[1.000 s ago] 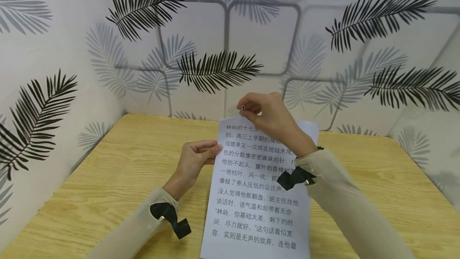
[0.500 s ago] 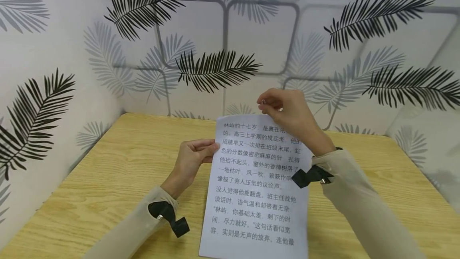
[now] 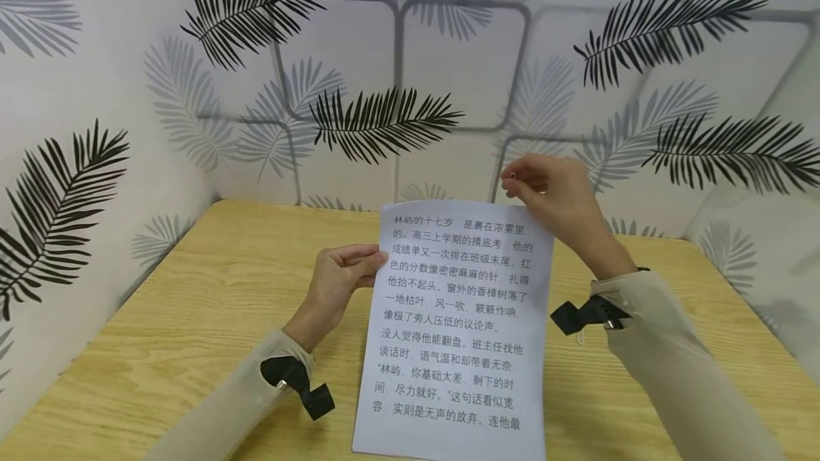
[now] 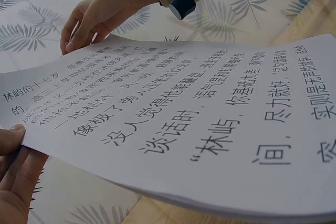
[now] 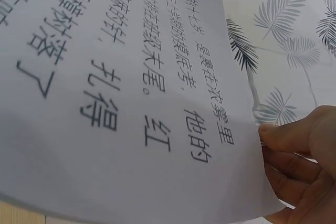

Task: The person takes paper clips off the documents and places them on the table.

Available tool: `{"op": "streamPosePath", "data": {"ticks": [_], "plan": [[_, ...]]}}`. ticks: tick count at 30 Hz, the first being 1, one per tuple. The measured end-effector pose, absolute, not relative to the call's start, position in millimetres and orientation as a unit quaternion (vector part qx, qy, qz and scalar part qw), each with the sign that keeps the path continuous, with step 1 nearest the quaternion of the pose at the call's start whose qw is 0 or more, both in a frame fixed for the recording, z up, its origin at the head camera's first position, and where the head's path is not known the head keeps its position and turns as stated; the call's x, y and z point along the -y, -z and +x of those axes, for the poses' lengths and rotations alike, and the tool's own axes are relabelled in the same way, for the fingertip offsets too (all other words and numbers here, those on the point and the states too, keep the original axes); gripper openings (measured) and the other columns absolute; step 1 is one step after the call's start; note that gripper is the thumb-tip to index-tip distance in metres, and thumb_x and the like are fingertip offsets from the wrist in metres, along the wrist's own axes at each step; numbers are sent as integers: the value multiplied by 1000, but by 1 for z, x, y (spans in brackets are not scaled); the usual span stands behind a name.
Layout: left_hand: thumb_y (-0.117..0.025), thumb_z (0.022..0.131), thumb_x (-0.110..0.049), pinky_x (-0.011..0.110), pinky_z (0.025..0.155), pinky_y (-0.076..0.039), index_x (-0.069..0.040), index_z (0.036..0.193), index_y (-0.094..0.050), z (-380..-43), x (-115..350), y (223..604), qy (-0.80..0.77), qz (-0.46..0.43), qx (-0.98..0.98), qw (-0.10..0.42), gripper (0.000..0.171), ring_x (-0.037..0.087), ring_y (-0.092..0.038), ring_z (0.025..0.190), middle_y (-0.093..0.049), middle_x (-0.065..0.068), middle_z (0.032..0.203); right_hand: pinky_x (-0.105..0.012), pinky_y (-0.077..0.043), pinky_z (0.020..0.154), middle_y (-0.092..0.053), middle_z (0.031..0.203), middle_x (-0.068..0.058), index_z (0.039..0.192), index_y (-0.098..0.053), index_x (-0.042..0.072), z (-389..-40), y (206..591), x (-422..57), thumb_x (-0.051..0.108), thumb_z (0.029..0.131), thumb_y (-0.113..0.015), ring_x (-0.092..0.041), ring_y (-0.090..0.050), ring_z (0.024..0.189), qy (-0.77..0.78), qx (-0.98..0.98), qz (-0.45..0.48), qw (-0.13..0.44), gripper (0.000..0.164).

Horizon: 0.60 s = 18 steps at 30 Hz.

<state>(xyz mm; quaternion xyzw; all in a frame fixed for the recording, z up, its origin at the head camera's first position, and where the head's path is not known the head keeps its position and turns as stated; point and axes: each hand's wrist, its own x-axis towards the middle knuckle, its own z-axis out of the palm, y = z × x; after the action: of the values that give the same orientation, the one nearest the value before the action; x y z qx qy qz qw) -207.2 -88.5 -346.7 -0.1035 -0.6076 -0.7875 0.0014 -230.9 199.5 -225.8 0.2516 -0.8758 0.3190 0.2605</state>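
A stack of white sheets printed with Chinese text (image 3: 451, 326) is held tilted up off the wooden table at its top end. My left hand (image 3: 334, 283) pinches its left edge, thumb on the printed face, as the left wrist view also shows (image 4: 18, 166). Between thumb and index finger of my right hand (image 3: 560, 194) is a small paper clip (image 3: 513, 176), just above the top right corner of the sheets. In the right wrist view the fingers (image 5: 286, 137) lie right at the paper's edge, and the clip is mostly hidden.
Another paper clip (image 3: 580, 337) lies on the wooden table (image 3: 211, 290), right of the sheets and near the right wrist's black strap (image 3: 586, 314). A wall with a leaf pattern (image 3: 448, 55) rises behind the table and along its left side.
My right hand has moved right along the top edge of the sheets, clip still pinched, uncovering the text. The clip on the table has come into view. My left hand keeps its hold.
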Motion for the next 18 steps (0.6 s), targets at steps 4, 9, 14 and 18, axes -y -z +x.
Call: {"op": "streamPosePath", "data": {"ticks": [4, 9, 14, 18], "plan": [[-63, 89, 6, 26, 66, -59, 22, 114, -57, -207, 89, 347, 788, -102, 607, 2, 30, 15, -70, 68, -73, 10, 86, -29, -56, 70, -72, 88, -16, 95, -70, -2, -230, 229, -207, 0, 88, -68, -28, -71, 76, -313, 884, 237, 256, 7], [-63, 89, 7, 26, 66, -59, 22, 113, -57, -207, 90, 347, 787, -104, 608, 6, 29, 14, -70, 68, -73, 8, 85, -9, -47, 66, -71, 88, -16, 94, -70, -2, -229, 232, -215, 1, 88, -68, -28, -70, 76, -313, 884, 232, 260, 7], [-62, 90, 7, 26, 67, -59, 21, 113, -58, -207, 90, 346, 788, -101, 608, 5, 28, 15, -70, 68, -73, 5, 84, -4, -44, 64, -71, 87, -17, 94, -70, -2, -227, 235, -224, 1, 88, -69, -30, -70, 75, -311, 882, 234, 264, 7], [-63, 89, 7, 26, 67, -59, 21, 113, -58, -207, 90, 346, 788, -95, 609, 6, 29, 14, -70, 68, -73, 7, 84, -3, -43, 64, -71, 87, -18, 93, -70, -2, -226, 237, -231, 1, 88, -69, -32, -70, 76, -303, 884, 235, 269, 6]]}}
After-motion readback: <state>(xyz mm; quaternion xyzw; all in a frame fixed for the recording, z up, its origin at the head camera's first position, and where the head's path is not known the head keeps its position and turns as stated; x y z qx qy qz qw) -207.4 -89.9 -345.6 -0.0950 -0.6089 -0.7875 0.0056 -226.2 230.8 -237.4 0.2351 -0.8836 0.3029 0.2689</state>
